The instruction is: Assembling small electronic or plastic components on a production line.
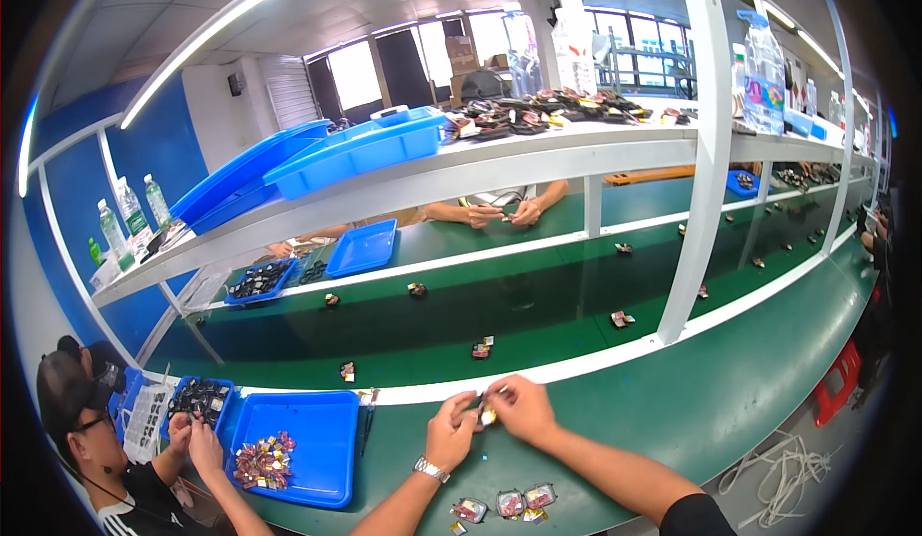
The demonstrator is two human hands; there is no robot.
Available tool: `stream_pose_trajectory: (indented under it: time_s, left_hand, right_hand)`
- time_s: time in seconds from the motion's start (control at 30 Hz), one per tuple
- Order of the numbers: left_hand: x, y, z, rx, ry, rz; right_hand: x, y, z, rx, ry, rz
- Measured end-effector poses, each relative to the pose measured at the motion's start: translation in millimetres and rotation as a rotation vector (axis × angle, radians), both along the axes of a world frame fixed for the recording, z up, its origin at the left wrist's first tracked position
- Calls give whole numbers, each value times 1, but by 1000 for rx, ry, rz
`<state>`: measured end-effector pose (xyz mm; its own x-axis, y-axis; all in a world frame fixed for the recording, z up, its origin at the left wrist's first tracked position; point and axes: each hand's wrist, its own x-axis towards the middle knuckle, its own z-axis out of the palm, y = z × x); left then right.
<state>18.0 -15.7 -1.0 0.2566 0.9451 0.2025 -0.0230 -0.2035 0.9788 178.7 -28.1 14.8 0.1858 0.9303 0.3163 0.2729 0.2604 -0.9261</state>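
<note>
In front of me, my left hand [451, 430], with a metal watch on its wrist, and my right hand [521, 408] meet above the green bench. Between their closed fingertips is a small dark part with a yellow-and-white tag [489, 416]; fingers cover much of it. Nearer to me on the bench lie three small clear-and-red pieces [509, 503] with yellow tags. Left of my hands, a blue tray [331, 440] holds a heap of small red, yellow and white parts [264, 461]. A thin black tool [368, 426] lies beside the tray's right side.
Beyond the white rail [576, 363], similar small parts [481, 348] sit spaced along a green belt [538, 315]. A white post [706, 161] supports the upper shelf. A co-worker [96, 430] handles parts at left, near a blue bin of black pieces [202, 397].
</note>
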Motion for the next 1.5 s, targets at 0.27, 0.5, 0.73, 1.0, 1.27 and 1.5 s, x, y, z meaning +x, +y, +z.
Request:
stream_pose_trajectory:
  time_s: [0.27, 0.5, 0.73, 1.0, 1.27, 1.5]
  left_hand:
    - [-13, 27, -13, -12, 52, 26]
    - [-20, 22, -7, -22, 38, 70]
    - [-22, 32, -11, -109, 7, 27]
    - [-35, 25, 9, -595, -181, -627]
    - [-31, 22, 8, -512, -224, -628]
    - [-20, 16, -3, -538, -403, -440]
  right_hand:
    - [115, 119, -27, -190, -615, -491]
    - [-6, 104, -5, -136, -817, -483]
    - [23, 78, -9, 117, -439, 14]
    - [25, -20, 27, 150, -486, 529]
    - [23, -23, 30, 402, -587, 366]
    - [-4, -31, 14, 347, -678, -40]
